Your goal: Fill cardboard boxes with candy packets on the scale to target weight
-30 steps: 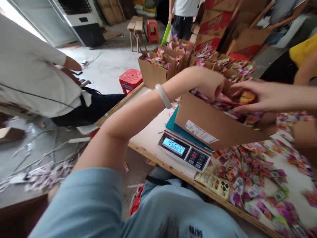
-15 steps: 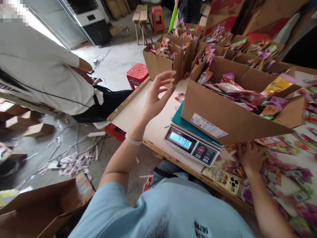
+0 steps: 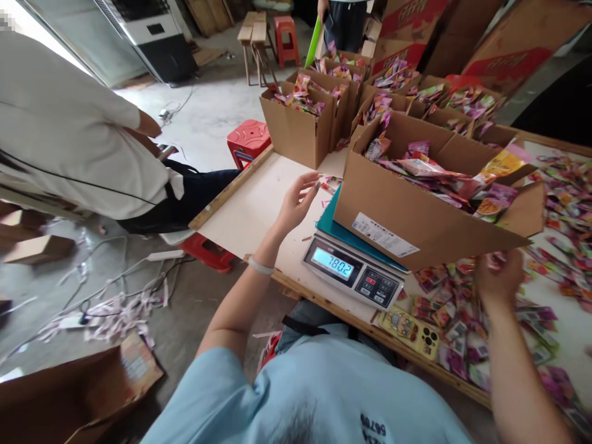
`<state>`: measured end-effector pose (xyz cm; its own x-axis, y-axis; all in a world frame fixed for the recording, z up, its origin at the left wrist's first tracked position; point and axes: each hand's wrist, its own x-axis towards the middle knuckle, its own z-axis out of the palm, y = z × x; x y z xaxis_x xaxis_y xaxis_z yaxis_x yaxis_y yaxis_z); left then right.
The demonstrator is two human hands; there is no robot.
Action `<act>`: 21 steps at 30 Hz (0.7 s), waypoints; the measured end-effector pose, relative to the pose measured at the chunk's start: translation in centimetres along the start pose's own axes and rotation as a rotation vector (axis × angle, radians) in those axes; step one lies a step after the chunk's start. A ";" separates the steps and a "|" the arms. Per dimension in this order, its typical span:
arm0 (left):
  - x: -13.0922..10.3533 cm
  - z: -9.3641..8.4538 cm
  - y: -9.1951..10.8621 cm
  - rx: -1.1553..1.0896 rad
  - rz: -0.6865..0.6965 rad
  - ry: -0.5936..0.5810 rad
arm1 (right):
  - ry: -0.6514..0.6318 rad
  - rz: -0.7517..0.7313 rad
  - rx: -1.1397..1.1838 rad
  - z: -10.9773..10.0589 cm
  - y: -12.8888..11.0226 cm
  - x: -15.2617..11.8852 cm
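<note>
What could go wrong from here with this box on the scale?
The box sticks out past the right of the scale, so it might tip or shift if bumped. The right hand is close by that overhang and could knock it when lifting, upsetting the reading. The phone lies near the edge of the table, beside the scale, so an arm might nudge it off.

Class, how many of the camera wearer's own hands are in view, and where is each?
2: the left hand is left of the box on the scale; the right hand is by the loose packets near the box's right corner, its fingers partly hidden.
</note>
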<state>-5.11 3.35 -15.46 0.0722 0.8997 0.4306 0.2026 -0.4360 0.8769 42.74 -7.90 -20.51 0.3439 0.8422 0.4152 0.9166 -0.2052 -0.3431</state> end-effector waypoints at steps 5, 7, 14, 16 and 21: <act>-0.1 1.4 -2.8 -0.064 -0.124 0.020 | 0.270 0.019 0.687 -9.3 -7.3 4.5; -0.4 1.8 -2.9 -0.089 -0.132 0.013 | 0.268 -0.023 0.672 -12.8 -10.6 5.9; 0.3 1.2 -1.1 -0.103 -0.062 0.048 | -0.228 -0.507 0.163 -17.0 -20.0 12.2; 0.5 1.0 -0.7 -0.113 -0.036 0.037 | -0.401 -0.598 -0.031 -15.9 -22.1 13.7; 0.2 0.8 -0.2 -0.106 -0.049 0.026 | -0.466 -0.655 -0.260 -15.2 -23.7 13.9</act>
<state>-4.33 3.62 -15.78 0.0389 0.9196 0.3910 0.1009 -0.3929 0.9140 28.84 1.11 6.16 -0.3405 0.9388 0.0525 0.9388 0.3364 0.0746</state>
